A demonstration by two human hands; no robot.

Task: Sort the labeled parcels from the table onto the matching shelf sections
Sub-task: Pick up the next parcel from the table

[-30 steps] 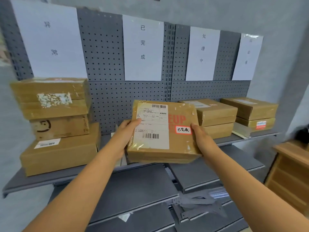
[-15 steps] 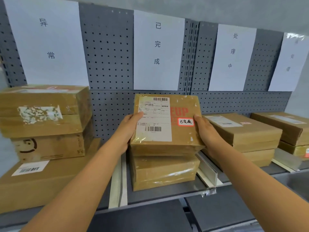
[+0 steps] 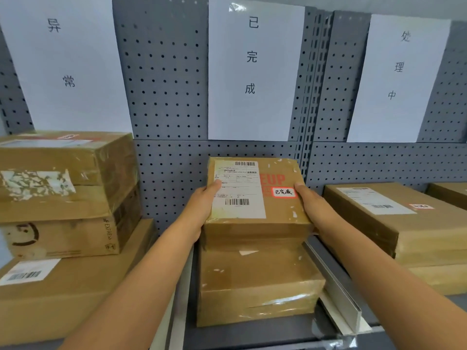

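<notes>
We have the parcel [image 3: 255, 198] at the centre of the frame, held between both hands just over the stack of two parcels [image 3: 257, 281] that already sits on the shelf [image 3: 252, 334] under the middle sign [image 3: 252, 69]; whether its underside already rests on that stack we cannot tell. Our left hand [image 3: 202, 208] grips the left edge with the thumb laid on the white shipping label [image 3: 237, 190], and our right hand [image 3: 309, 200] grips the right edge with the thumb beside the small red-bordered sticker [image 3: 283, 192], whose writing appears to match the sign above. We judge the box to be stiff cardboard, flat and fairly light, since it shows no sag between the two grips. Its clear tape wrap looks glossy, so the faces are probably slick; we would keep hold at the side edges, fingers under and thumbs on top, not on the taped top. The metal divider [image 3: 333, 286] at lower right runs just beside the stack, so the right-hand fingers have little room there. The left stack [image 3: 63, 198] stands well apart.
</notes>
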